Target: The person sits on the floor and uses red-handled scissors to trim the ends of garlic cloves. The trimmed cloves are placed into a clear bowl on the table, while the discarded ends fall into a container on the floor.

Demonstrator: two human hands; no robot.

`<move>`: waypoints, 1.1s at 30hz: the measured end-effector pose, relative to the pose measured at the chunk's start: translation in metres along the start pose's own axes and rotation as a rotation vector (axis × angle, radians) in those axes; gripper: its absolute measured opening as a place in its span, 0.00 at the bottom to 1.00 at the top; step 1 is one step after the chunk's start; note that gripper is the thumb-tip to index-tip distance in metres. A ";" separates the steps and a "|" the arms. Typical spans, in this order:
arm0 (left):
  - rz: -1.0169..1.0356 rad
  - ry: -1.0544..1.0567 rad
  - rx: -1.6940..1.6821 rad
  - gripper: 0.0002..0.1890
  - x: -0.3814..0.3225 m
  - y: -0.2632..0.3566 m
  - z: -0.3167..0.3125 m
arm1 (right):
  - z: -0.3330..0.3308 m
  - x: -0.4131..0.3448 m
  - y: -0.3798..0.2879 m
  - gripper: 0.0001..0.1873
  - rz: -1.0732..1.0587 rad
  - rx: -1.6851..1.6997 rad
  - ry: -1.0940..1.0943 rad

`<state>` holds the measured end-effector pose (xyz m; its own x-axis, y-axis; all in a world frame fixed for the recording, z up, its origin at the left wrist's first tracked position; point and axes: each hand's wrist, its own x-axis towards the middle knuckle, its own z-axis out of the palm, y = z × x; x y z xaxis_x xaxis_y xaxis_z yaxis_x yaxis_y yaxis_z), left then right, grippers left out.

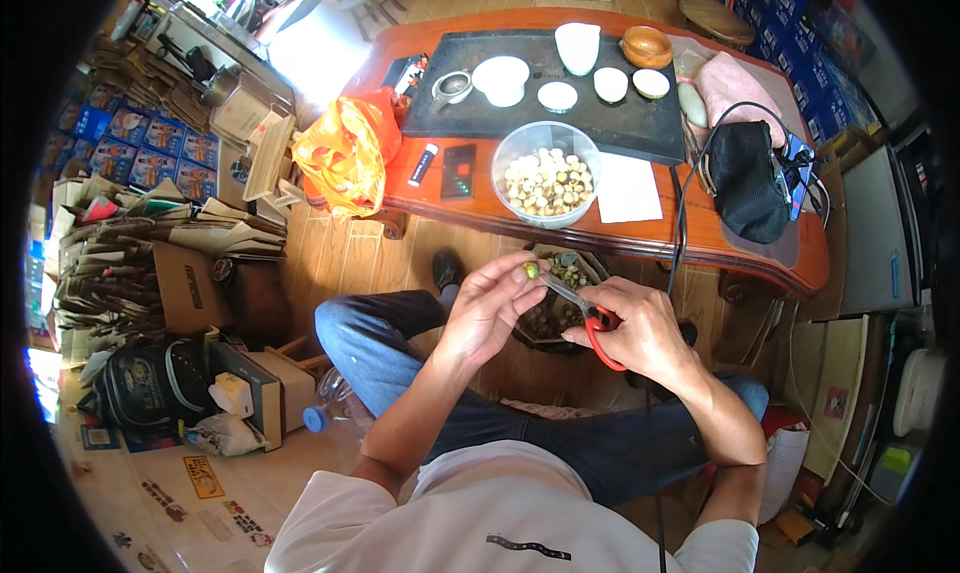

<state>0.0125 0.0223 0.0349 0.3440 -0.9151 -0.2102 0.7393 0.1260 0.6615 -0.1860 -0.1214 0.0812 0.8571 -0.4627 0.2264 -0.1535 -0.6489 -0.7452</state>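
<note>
Between the fingertips of my left hand [491, 303] is a small green, round nut or seed [531, 270]. My right hand [637, 329] grips red-handled scissors [598, 337], whose metal blades point left and reach the green piece. Below and behind the blades, an open container on the floor holds greenish and brown pieces [574, 269], partly hidden by my hands. On the table's near edge stands a clear plastic tub [546, 217] with many pale, round peeled pieces [547, 179] in it.
The red-brown wooden table [465, 224] bears a black tea tray [480, 123] with white cups, an orange plastic bag [349, 153], a white paper [630, 189], a black pouch [750, 183] and a dark cable. Flattened cardboard [127, 258] is piled left. A plastic bottle [337, 408] lies beside my leg.
</note>
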 end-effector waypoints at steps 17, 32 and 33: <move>0.041 -0.040 0.167 0.12 -0.002 -0.003 -0.002 | -0.004 -0.007 -0.002 0.24 -0.023 -0.021 -0.072; -0.038 0.083 0.033 0.12 0.009 -0.011 -0.026 | -0.006 0.005 0.017 0.22 0.176 0.101 -0.127; -0.053 0.072 0.009 0.12 0.008 -0.010 -0.027 | -0.004 0.005 0.019 0.22 0.220 0.172 -0.103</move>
<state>0.0231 0.0242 0.0076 0.3459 -0.8903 -0.2961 0.7523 0.0746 0.6546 -0.1861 -0.1384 0.0706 0.8592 -0.5115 -0.0104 -0.2628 -0.4239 -0.8667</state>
